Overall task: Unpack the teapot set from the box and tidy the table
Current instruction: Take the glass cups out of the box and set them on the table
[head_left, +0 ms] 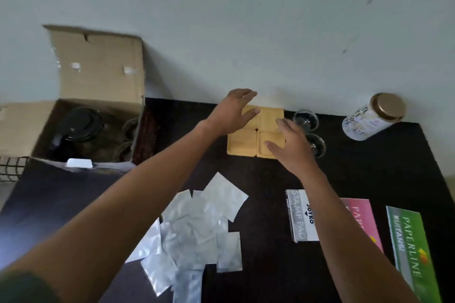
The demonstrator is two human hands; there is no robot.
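At the surface's (172, 115) far edge, left of both hands, the open box (81, 128) holds the dark teapot (78, 125). Left hand (234, 110), nearer it, and right hand (293, 145) hover with straight, spread fingers over four wooden coasters (256, 140), holding nothing.

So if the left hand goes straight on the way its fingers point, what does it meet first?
Probably the wall. The left hand points up-right over the far-left wooden coaster, beyond which the table ends; its height above it is unclear.
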